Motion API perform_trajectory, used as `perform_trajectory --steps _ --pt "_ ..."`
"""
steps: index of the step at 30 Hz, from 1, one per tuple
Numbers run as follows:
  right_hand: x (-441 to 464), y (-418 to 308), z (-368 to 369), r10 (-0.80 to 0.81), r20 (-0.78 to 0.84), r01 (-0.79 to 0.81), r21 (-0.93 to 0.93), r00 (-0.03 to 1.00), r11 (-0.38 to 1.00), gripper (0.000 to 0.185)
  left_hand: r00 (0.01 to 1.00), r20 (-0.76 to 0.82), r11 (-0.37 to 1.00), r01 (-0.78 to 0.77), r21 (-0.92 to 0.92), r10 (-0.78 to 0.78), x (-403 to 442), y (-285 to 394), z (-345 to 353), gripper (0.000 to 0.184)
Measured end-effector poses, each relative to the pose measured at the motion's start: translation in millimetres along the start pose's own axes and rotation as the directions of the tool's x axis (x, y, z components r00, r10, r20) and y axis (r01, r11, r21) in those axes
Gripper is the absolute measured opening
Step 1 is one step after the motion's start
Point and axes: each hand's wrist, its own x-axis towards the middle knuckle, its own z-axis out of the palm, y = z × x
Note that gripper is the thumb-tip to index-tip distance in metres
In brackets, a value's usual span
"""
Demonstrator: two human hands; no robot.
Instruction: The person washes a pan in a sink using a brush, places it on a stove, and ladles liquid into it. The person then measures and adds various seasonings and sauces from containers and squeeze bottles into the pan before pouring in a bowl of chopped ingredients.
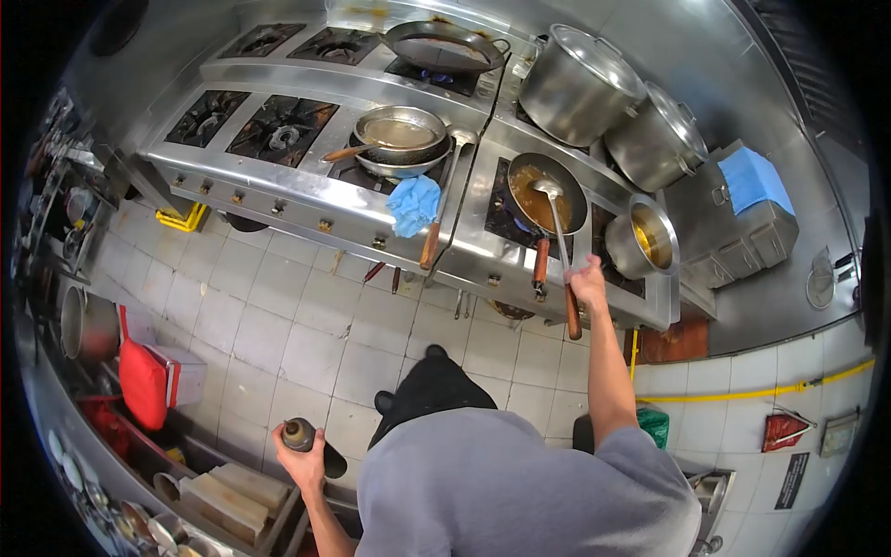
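My left hand point(303, 461) is wrapped around a dark bottle point(299, 433), seen from its top end, low over the floor at the left. My right hand point(587, 282) is closed at the handle of a ladle point(562, 243), whose wooden end sticks out below the fingers. The ladle's bowl rests in brown liquid inside a frying pan point(577, 190). This pan sits on a burner, its own wooden handle point(541, 264) pointing towards me, with a bit of blue flame showing at its edge.
Right of the pan stands a metal pot point(620, 251) with yellow liquid. Two large lidded stockpots point(577, 88) are behind. To the left, a metal bowl point(399, 125) sits over a pan, beside a blue cloth point(414, 204) and another ladle point(432, 239). A wide pan point(441, 46) stands behind.
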Motion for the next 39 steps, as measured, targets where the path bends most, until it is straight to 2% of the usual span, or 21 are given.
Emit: perform_trajectory --steps 1,4,6,8,10,11,12,14,16,17,19,23,26,28,29,32,33,35,36,38,39 --pt "5.2 10.8 4.1 -0.082 -0.111 0.085 0.021 0.990 0.996 0.066 0.999 -0.023 1.000 0.024 -0.007 -0.024 -0.9 -5.2 -6.2 0.061" --pt "-61.9 -89.7 -24.7 -0.189 -0.397 0.334 0.336 0.898 0.881 0.051 0.997 -0.069 1.000 0.030 0.002 -0.030 -2.2 -10.7 -22.7 0.061" --pt "-108.9 -146.2 -24.4 -0.328 -0.458 0.524 0.409 0.826 0.747 0.044 0.991 -0.112 0.997 0.074 -0.033 -0.077 -4.9 -10.5 -31.4 0.060" --pt "-149.7 -183.3 6.1 -0.452 -0.354 0.573 0.563 0.818 0.596 0.041 0.979 -0.186 0.996 0.092 0.012 -0.088 -4.3 -23.5 -38.8 0.062" --pt "-195.8 -214.0 49.9 -0.658 -0.024 0.510 0.653 0.753 0.560 0.031 0.959 -0.219 0.981 0.191 0.024 -0.182 -0.5 -8.5 -49.6 0.063" --pt "-215.3 -226.7 79.5 -0.759 0.148 0.500 0.670 0.634 0.549 0.028 0.944 -0.237 0.968 0.246 0.042 -0.229 1.9 -6.5 -56.5 0.064" --pt "-238.2 -239.5 100.1 -0.727 0.450 0.461 0.570 0.518 0.681 0.033 0.954 -0.247 0.982 0.186 0.039 -0.170 3.5 -15.0 -61.6 0.065" --pt "-266.9 -213.2 176.3 -0.736 0.671 0.609 0.548 0.088 0.573 0.049 0.932 -0.293 0.972 0.231 0.033 -0.212 2.6 1.1 -79.3 0.068" --pt "-294.5 -202.3 238.8 -0.381 0.883 0.476 0.469 -0.275 0.744 0.064 0.910 -0.333 0.967 0.256 -0.016 -0.246 8.2 -0.2 -94.7 0.070" --pt "-304.3 -216.4 257.9 -0.361 0.855 0.498 0.512 -0.371 0.700 0.064 0.890 -0.373 0.964 0.259 -0.058 -0.262 9.6 -8.7 -100.0 0.070" --pt "-316.8 -248.2 294.2 -0.067 0.915 0.563 0.301 -0.398 0.770 0.073 0.858 -0.429 0.959 0.265 -0.101 -0.282 16.2 -4.8 -122.1 0.070" --pt "-340.8 -291.8 383.8 0.142 0.835 0.587 0.242 -0.531 0.773 0.079 0.703 -0.633 0.944 0.284 -0.168 -0.324 28.0 -23.2 -173.3 0.067" --pt "-364.9 -348.1 429.9 0.267 0.833 0.713 0.198 -0.484 0.673 0.080 0.586 -0.745 0.936 0.318 -0.152 -0.320 32.2 -23.8 -219.7 0.066" --pt "-363.2 -360.6 481.1 0.413 0.839 0.783 0.024 -0.353 0.621 0.073 0.470 -0.825 0.927 0.339 -0.158 -0.313 33.4 -23.9 -252.4 0.067" --pt "-355.6 -359.2 512.7 0.432 0.831 0.801 0.027 -0.350 0.598 0.073 0.410 -0.847 0.914 0.358 -0.191 -0.338 31.5 -25.4 -268.6 0.068" --pt "-333.8 -374.3 576.7 0.250 0.961 0.823 -0.046 -0.119 0.566 0.042 0.194 -0.925 0.891 0.389 -0.233 -0.327 20.5 -18.7 -318.8 0.069" --pt "-329.7 -389.2 590.3 0.247 0.961 0.836 -0.035 -0.122 0.548 0.042 0.133 -0.946 0.893 0.389 -0.226 -0.297 14.6 -15.7 -335.6 0.068" --pt "-328.2 -418.7 615.5 0.279 0.952 0.701 -0.116 -0.122 0.703 0.035 -0.037 -0.971 0.904 0.358 -0.235 -0.237 2.8 -18.6 -364.4 0.067" --pt "-332.5 -434.1 620.4 0.280 0.952 0.711 -0.114 -0.121 0.694 0.035 -0.090 -0.974 0.919 0.323 -0.226 -0.208 -6.4 -26.9 -379.2 0.068" --pt "-342.3 -462.3 631.7 0.108 0.972 0.600 0.040 -0.208 0.799 0.029 -0.189 -0.971 0.941 0.279 -0.193 -0.144 -22.8 -42.5 -409.7 0.069" --pt "-349.4 -474.9 635.4 0.109 0.973 0.603 0.036 -0.203 0.797 0.029 -0.231 -0.967 0.947 0.271 -0.172 -0.109 -28.3 -47.8 -424.0 0.069"
